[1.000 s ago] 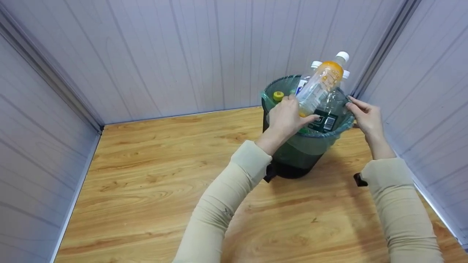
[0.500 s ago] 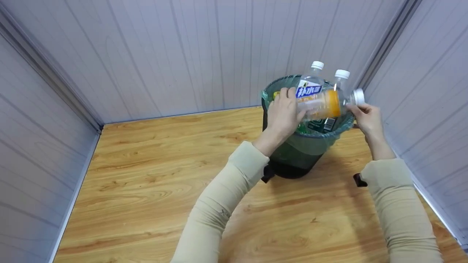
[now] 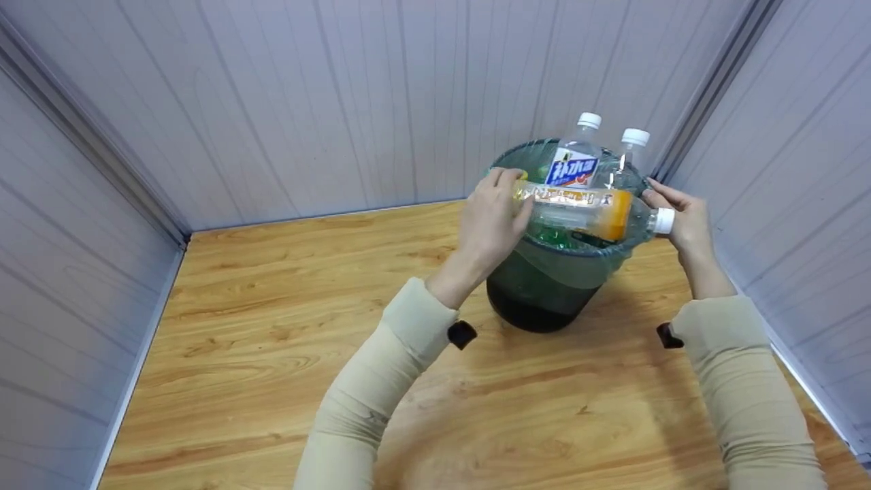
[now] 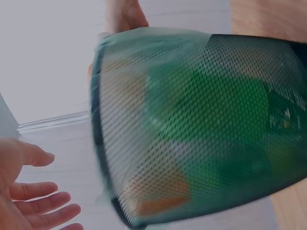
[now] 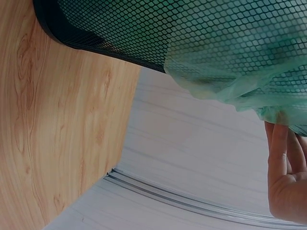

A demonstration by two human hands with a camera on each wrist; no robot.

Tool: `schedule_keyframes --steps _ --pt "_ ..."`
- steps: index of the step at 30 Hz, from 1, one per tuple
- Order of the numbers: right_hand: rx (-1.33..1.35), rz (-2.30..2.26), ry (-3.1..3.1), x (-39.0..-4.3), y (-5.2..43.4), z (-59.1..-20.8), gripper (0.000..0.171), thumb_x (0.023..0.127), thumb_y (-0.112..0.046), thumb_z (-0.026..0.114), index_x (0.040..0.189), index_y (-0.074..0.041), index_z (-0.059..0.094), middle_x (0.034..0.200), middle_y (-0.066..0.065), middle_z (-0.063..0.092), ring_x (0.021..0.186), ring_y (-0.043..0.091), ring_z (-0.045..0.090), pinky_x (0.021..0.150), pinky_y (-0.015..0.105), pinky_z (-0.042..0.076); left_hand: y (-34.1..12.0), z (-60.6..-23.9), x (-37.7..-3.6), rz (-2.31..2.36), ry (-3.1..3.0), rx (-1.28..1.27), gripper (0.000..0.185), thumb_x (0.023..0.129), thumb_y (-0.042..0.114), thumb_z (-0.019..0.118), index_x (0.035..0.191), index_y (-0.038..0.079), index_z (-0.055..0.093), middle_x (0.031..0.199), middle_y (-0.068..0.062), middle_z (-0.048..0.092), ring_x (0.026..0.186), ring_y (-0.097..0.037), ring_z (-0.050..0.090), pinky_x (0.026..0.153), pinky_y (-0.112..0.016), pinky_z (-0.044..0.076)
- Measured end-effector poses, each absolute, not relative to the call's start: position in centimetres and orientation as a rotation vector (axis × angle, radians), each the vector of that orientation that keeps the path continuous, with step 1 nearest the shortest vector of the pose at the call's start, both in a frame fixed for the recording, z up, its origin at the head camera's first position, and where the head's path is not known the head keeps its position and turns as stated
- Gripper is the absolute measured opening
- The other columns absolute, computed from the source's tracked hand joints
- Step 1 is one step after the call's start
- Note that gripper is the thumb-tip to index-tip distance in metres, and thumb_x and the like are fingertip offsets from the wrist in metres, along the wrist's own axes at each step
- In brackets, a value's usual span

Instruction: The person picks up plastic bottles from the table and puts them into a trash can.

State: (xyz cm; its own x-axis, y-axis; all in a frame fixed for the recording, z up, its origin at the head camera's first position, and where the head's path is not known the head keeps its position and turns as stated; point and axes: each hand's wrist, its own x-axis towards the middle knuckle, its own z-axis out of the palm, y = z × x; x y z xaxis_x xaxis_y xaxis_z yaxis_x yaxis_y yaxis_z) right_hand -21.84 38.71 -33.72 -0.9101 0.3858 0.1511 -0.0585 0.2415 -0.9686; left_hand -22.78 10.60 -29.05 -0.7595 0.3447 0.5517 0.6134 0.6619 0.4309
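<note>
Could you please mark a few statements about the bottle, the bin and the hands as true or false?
1. The orange-labelled bottle lies sideways across the mesh bin's rim. True.
2. Its white cap points toward the left hand. False: it points toward the right hand.
3. Two white-capped bottles stand up out of the bin. True.
4. The bin has no liner. False: a green bag lines it.
5. The bin stands on a wooden floor. True.
</note>
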Motion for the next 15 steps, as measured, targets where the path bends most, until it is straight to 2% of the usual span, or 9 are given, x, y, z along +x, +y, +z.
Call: schedule_keyframes --steps 5,10,15 --pt "-0.278 1.683 -2.163 -21.6 38.9 -33.9 0.043 0.082 -0.029 0.063 0.119 -0.007 0.057 0.093 -0.012 0.061 0.066 0.001 0.057 0.045 0.017 0.046 7.9 -29.3 -22.1 -0.911 -2.383 -0.772 0.032 0.085 0.020 0.059 0.110 0.001 0.055 0.107 -0.009 0.056 0.096 -0.018 0.054 0.080 -0.024 0.044" --pt "-0.294 1.570 -2.195 -21.1 39.3 -34.1 0.046 0.084 -0.033 0.059 0.121 -0.005 0.054 0.104 -0.008 0.060 0.086 0.000 0.053 0.058 0.013 0.046 5.6 -29.9 -21.2 -0.867 -2.340 -0.796 0.030 0.085 0.019 0.059 0.108 0.001 0.056 0.104 -0.009 0.057 0.094 -0.019 0.056 0.075 -0.028 0.047" --pt "-0.304 1.577 -2.096 -19.9 39.6 -34.0 0.046 0.084 -0.029 0.059 0.120 -0.001 0.054 0.104 -0.005 0.061 0.081 0.001 0.056 0.055 0.014 0.047 3.2 -31.0 -20.2 -0.839 -2.336 -0.802 0.031 0.085 0.018 0.059 0.109 -0.001 0.055 0.104 -0.011 0.057 0.092 -0.022 0.056 0.074 -0.030 0.047"
